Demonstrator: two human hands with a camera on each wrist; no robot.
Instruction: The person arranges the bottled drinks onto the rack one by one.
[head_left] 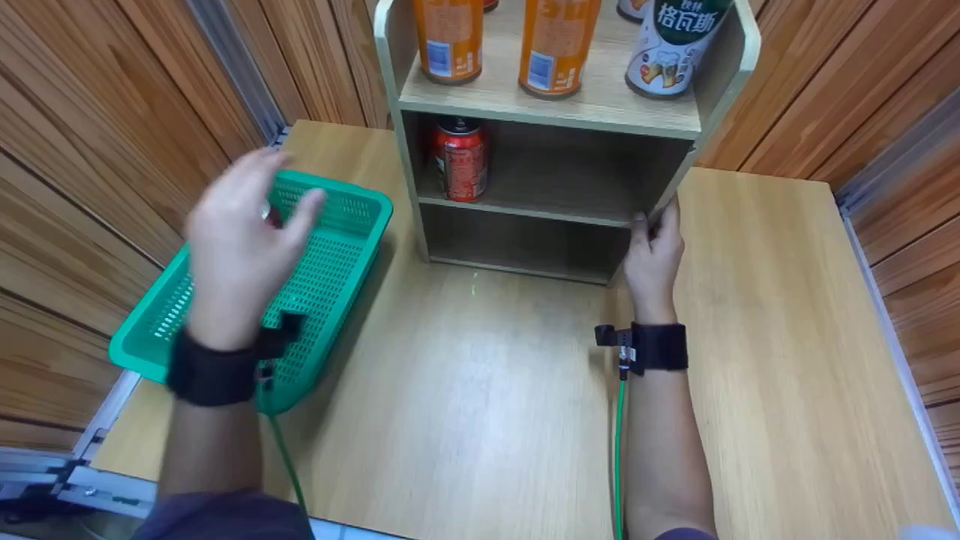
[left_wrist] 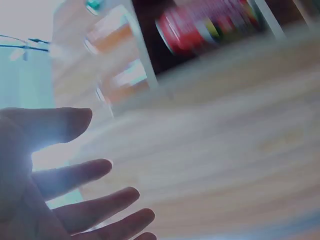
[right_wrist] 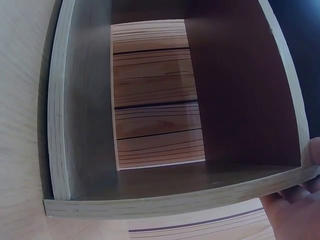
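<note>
My left hand [head_left: 274, 187] hovers, blurred, over the green plastic basket [head_left: 330, 255] at the table's left; its fingers are spread and relaxed [left_wrist: 75, 175] and hold nothing. My right hand [head_left: 654, 225] grips the lower right side panel of the wooden shelf unit [head_left: 555, 105], thumb at the front edge, fingers round the outside. The right wrist view looks into an empty shelf compartment [right_wrist: 175, 202] with my fingertips [right_wrist: 295, 205] on its edge. A red can [head_left: 460, 161] stands at the left of the middle shelf and shows blurred in the left wrist view [left_wrist: 210, 27].
On the top shelf stand two orange cans [head_left: 448, 37] [head_left: 556, 45] and a green-and-white can [head_left: 671, 45]. The shelf's bottom compartment holds nothing. Wooden slat walls close in the light wooden table [head_left: 487, 390] on the left, back and right.
</note>
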